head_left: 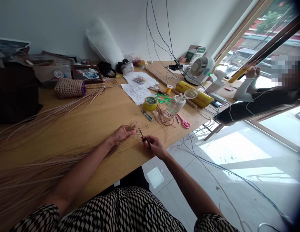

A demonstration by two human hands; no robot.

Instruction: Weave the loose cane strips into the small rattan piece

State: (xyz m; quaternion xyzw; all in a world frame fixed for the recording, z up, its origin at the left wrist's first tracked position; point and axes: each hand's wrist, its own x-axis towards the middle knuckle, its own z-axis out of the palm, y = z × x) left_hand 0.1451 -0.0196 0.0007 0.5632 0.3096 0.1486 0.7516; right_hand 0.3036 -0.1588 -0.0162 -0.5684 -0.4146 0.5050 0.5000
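My left hand (121, 134) grips a bundle of thin pale rattan strands (130, 129), whose cut ends fan out past my fingers. The long strands (41, 167) trail away across the wooden table (92, 129) and over its near edge. My right hand (155, 147) holds small black-handled scissors (145, 141). Their blades point up towards the strand ends and stay a little apart from them. Both hands are just above the tabletop.
Scissors, pink scissors (184, 121), tape (150, 103), a plastic bottle (175, 105), papers (135, 93) and a woven pouch (69, 87) lie on the table. A fan (199, 70) stands beyond. A seated person (256, 96) works at the right. Cables hang down and cross the floor.
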